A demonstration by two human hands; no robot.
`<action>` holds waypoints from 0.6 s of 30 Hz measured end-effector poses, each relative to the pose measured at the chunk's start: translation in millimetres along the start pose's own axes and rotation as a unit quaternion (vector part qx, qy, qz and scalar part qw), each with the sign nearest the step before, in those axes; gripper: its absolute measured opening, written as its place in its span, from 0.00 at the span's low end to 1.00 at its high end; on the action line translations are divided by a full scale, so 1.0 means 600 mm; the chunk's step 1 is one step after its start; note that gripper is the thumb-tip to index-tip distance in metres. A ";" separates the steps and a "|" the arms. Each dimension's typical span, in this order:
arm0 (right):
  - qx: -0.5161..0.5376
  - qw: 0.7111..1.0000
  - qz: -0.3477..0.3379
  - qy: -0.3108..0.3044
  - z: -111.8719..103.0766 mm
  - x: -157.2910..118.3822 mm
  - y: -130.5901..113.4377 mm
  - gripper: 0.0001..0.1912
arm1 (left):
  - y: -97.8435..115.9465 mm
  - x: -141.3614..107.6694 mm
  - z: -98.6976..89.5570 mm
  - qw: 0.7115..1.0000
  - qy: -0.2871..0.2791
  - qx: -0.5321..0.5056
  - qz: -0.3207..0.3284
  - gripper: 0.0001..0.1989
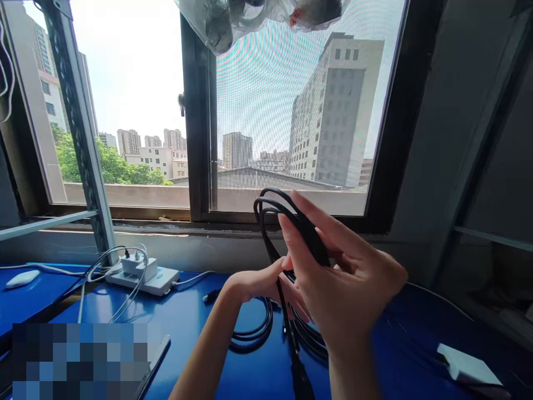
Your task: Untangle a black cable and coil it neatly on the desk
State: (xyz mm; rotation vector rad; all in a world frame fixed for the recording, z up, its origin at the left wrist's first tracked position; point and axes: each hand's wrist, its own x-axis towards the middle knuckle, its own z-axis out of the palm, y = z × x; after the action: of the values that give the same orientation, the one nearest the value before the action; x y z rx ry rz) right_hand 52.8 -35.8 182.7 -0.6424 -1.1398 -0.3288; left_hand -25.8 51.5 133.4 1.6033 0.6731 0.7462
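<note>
My right hand (333,272) is closed on a looped black cable (306,230), pinching the bundled loops between thumb and fingers above the desk. Lower and behind it, my left hand (266,283) has its thumb and fingers around the hanging part of the same cable, though my right hand partly covers those fingers. A black connector (300,378) dangles at the cable's lower end. On the blue desk beneath lies a coil of black cable (254,341), its plug (211,296) left of my left wrist. More black loops (312,341) show behind my right hand.
A white power strip (160,281) with an adapter and wires sits at the left on the blue desk (191,322). A metal upright (79,128) stands before the window. At right lies a white box (470,369). Filled plastic bags (250,22) hang overhead. A pixelated patch hides the lower left.
</note>
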 end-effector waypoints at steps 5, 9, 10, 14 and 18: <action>0.066 0.981 0.157 0.091 0.006 0.015 0.012 0.15 | 0.018 -0.005 -0.002 0.999 -0.031 -0.030 -0.020 0.21; 0.115 0.958 0.242 0.105 0.015 0.023 0.049 0.22 | 0.028 0.000 -0.004 0.992 0.116 -0.039 0.041 0.14; 0.122 0.955 0.253 0.097 0.018 0.022 0.059 0.23 | 0.028 0.002 -0.005 0.988 0.139 -0.050 0.053 0.14; 0.130 0.944 0.294 0.071 0.029 0.014 0.097 0.31 | 0.031 0.009 -0.006 0.957 0.270 -0.051 0.096 0.10; 0.130 0.936 0.325 0.032 0.039 0.005 0.131 0.35 | 0.037 0.010 -0.007 0.924 0.341 -0.085 0.149 0.07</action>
State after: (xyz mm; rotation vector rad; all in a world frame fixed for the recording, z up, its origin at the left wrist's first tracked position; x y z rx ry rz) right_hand 80.4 40.1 167.7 -0.7264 -0.8302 0.3600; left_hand -24.7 55.5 156.5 1.2820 0.8322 1.5847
